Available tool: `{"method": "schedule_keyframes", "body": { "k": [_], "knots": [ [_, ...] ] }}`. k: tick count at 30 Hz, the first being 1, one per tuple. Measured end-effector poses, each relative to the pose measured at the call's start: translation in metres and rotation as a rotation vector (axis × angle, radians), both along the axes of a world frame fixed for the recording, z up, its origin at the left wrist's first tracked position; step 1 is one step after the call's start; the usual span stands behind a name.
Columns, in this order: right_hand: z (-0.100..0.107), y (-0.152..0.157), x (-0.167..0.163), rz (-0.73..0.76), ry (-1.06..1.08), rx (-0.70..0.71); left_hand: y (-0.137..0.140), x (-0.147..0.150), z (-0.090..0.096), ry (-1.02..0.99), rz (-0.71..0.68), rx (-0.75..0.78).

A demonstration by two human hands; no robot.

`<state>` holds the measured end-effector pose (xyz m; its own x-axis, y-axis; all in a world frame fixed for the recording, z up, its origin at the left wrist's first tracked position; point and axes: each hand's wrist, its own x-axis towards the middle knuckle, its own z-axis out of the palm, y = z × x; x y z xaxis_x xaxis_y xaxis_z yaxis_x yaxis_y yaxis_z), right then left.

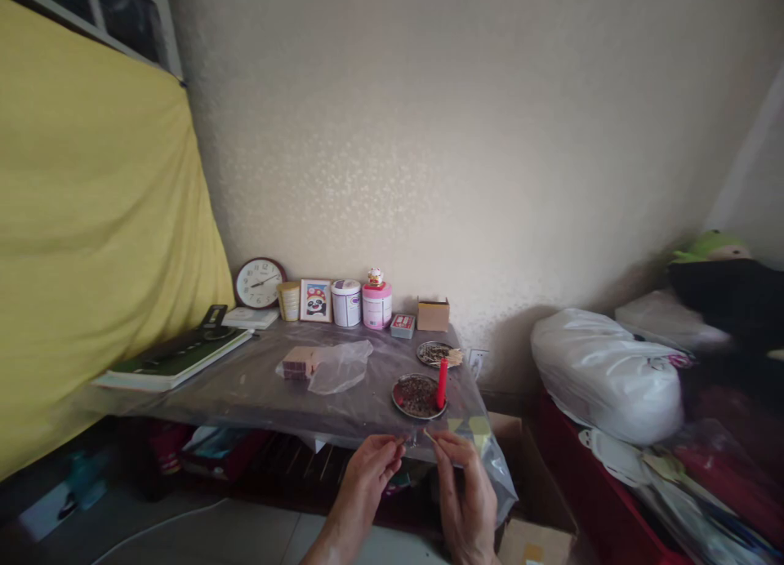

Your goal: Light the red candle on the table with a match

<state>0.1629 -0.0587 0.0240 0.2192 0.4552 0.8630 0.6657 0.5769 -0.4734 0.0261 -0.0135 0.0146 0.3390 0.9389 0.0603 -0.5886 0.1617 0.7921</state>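
My left hand (372, 464) is closed in a pinch at the table's front edge, with a tiny tan tip at its fingertips too small to name. Across a narrow gap, my right hand (465, 483) pinches a thin pale wooden stick (428, 436) between thumb and forefinger. Just beyond both hands, a round plate (398, 408) of dark grains stands on the table, with a red candle (442, 384) upright at its right side; no flame shows. Behind it, a second plate (422, 359) holds dark bits and a bunch of pale wooden sticks (454, 357).
The plastic-covered table (245, 398) carries a brown block (299, 363) beside a clear plastic bag (340, 367). Along the wall stand a clock (260, 283), a panda picture (316, 301), tins (376, 308) and a small carton (433, 314). White bags (603, 377) lie at the right.
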Motion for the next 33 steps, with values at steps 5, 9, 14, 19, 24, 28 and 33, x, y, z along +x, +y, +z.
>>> {"method": "schedule_keyframes", "body": {
  "k": [5,9,14,19,24,28,33],
  "knots": [
    [-0.021,0.019,0.008,-0.018,-0.065,-0.180,-0.008,0.001,0.015,-0.034,-0.028,0.039],
    [-0.033,0.033,0.024,-0.101,0.042,-0.207,-0.012,-0.004,0.017,0.000,-0.032,0.045],
    [-0.033,0.028,0.035,-0.146,0.159,-0.246,-0.002,-0.013,0.004,0.022,0.012,-0.006],
    [-0.031,0.027,0.035,-0.159,0.247,-0.283,0.008,-0.023,-0.004,0.086,0.072,-0.037],
    [-0.021,0.027,0.033,-0.168,0.314,-0.306,0.019,-0.030,-0.009,0.142,0.122,-0.046],
    [-0.014,0.023,0.032,-0.151,0.349,-0.324,0.031,-0.034,-0.015,0.176,0.145,-0.015],
    [-0.017,0.024,0.032,-0.142,0.401,-0.327,0.046,-0.036,-0.021,0.208,0.163,0.008]
  ]
}}
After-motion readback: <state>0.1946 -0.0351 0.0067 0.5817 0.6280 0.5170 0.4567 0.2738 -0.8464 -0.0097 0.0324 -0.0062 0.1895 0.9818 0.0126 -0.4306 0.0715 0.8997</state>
